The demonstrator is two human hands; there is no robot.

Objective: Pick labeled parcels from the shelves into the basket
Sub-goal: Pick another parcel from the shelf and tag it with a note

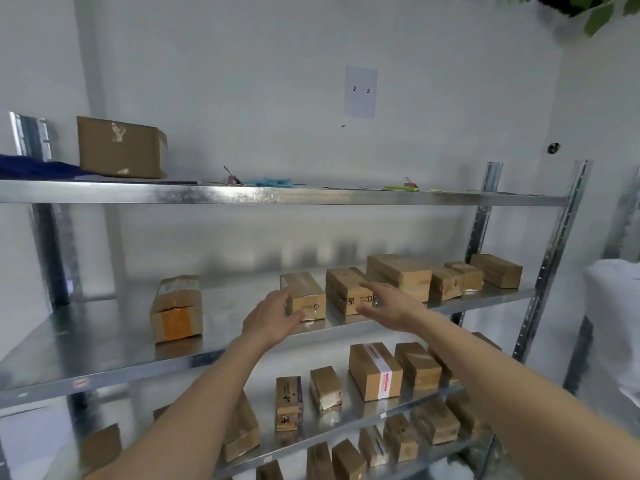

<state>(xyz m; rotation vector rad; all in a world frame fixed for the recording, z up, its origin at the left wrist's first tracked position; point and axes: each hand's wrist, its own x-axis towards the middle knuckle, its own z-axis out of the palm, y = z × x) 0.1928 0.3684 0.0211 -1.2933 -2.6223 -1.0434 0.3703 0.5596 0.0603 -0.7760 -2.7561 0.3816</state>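
Note:
Both my arms reach toward the middle shelf [104,344] of a metal rack. My left hand [270,318] is open, its fingers at the left side of a small brown parcel [306,294]. My right hand [389,306] is open too, in front of a second brown parcel [344,289] with printed characters on its end. Neither hand holds anything. More cardboard parcels [401,273] line the shelf to the right, and one parcel with orange tape [176,310] stands apart on the left. No basket is in view.
The top shelf [277,195] carries a larger box [121,147], binder clips and papers. Lower shelves hold several more parcels [375,370]. A sheet marked "2 - 2" [360,91] hangs on the wall. A white bundle [613,323] sits at the right.

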